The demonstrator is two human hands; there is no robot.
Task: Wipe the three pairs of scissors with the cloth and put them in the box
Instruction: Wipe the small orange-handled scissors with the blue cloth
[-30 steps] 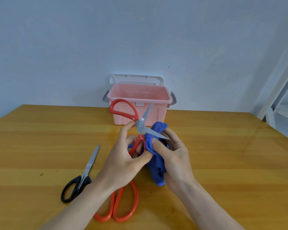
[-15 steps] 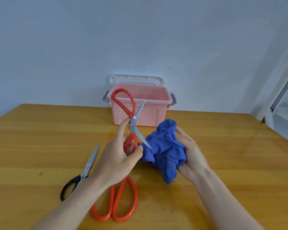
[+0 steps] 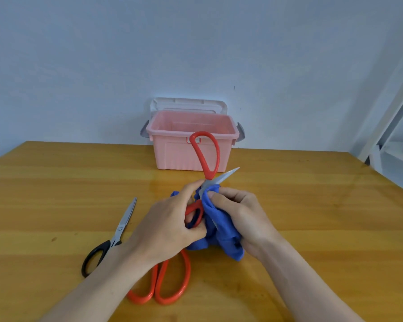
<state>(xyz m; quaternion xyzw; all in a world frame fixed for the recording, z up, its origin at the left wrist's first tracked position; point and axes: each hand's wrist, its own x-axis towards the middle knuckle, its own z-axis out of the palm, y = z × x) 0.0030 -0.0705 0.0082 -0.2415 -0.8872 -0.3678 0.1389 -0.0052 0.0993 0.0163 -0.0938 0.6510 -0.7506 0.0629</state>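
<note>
Nearest: red-handled scissors (image 3: 159,285) flat on bench (image 3: 56,182), black-handled pair (image 3: 109,240) leftward. Left hand (image 3: 163,228) grip holds opened red scissors (image 3: 206,156) (one loop upright); right hand (image 3: 240,217) grip pinches blue cloth (image 3: 219,226) round the blade. Beyond, open pink box (image 3: 191,149).

Head view looks forward and down, close over the table (image 3: 56,182).

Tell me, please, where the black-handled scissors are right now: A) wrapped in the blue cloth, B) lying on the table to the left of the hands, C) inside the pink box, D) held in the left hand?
B: the black-handled scissors lie flat on the table, left of the left hand, touched by neither hand.
</note>
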